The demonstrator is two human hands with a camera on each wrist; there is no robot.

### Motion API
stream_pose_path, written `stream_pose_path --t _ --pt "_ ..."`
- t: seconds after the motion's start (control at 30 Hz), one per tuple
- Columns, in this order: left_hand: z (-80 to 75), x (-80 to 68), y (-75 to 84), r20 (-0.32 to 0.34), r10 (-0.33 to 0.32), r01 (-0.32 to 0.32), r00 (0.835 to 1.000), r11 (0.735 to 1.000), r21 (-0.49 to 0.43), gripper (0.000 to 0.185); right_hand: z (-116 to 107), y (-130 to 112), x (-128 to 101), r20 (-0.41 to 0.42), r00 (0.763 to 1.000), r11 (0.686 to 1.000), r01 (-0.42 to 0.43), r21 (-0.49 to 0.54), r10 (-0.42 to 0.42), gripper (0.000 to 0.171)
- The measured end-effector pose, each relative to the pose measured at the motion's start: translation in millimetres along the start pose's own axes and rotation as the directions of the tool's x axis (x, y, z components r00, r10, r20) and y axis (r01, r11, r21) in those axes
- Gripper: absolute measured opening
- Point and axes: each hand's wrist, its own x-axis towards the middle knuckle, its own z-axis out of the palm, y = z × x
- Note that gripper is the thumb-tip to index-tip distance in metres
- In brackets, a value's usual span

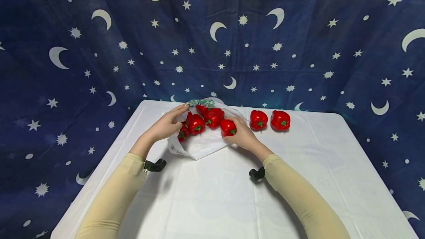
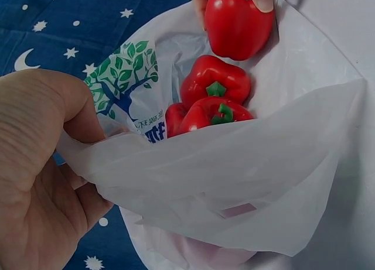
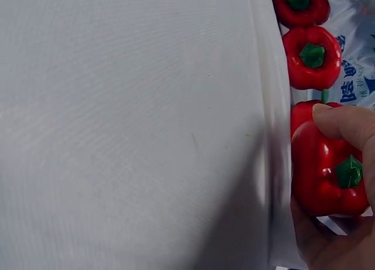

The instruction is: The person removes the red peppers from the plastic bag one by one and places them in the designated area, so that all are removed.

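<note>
A white plastic bag (image 1: 207,146) with a green tree print lies with its mouth spread toward me. My left hand (image 1: 166,124) pinches the bag's left edge between thumb and fingers; the left wrist view shows its rim (image 2: 126,156) lifted by that hand (image 2: 41,141). Inside the bag sit several red bell peppers (image 1: 196,124) with green stems, partly covered by the bag's wall. My right hand (image 1: 244,135) grips another red bell pepper (image 1: 227,127) at the right side of the mouth. Up close, the thumb lies over the top of this pepper (image 3: 322,170).
Two more red bell peppers, one nearer the bag (image 1: 258,120) and one farther right (image 1: 280,121), stand on the white-covered table (image 1: 219,194). Behind the table hangs a dark blue cloth (image 1: 199,47) with moons and stars. Each wrist wears a black band (image 1: 155,165).
</note>
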Motion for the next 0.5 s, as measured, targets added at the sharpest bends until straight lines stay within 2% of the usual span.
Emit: stream_pose_path --t 0.5 --pt "-1.2 -0.4 1.0 0.004 -0.013 0.013 1.000 0.999 -0.036 0.071 -20 -6 -12 -0.036 0.999 0.998 0.034 0.054 -0.032 0.083"
